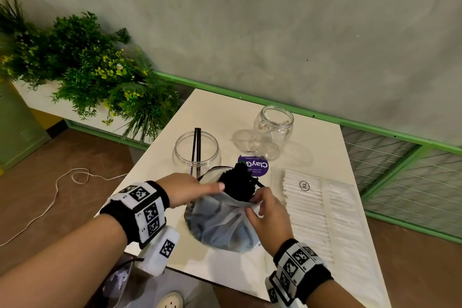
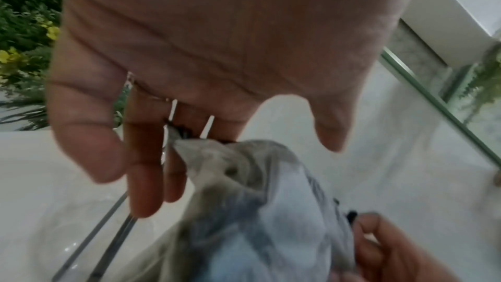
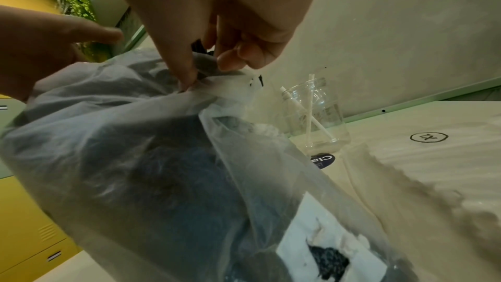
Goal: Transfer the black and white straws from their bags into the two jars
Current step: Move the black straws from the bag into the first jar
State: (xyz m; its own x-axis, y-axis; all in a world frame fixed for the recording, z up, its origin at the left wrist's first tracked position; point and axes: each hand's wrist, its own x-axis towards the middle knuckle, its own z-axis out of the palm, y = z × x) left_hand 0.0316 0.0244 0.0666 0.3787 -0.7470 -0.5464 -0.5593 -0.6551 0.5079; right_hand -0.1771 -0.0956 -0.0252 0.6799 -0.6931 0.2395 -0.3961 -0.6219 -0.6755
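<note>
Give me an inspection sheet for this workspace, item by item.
Surface: white table, part bare.
Job's things: near jar holds two black straws; far jar holds white straws; bag of black straws open; bag of white straws lies flat.
Clutter: purple sticker.
Hands: left hand reaches into the bag's mouth, grip unclear; right hand pinches the bag's rim.
Cables: white cord on the floor.
Surroundings: plants, grey wall, green rail.

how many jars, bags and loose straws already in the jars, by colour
jars: 2, near jar and far jar
bags: 2, black-straw bag and white-straw bag
black straws in near jar: 2
white straws in far jar: 2
total: 8
</note>
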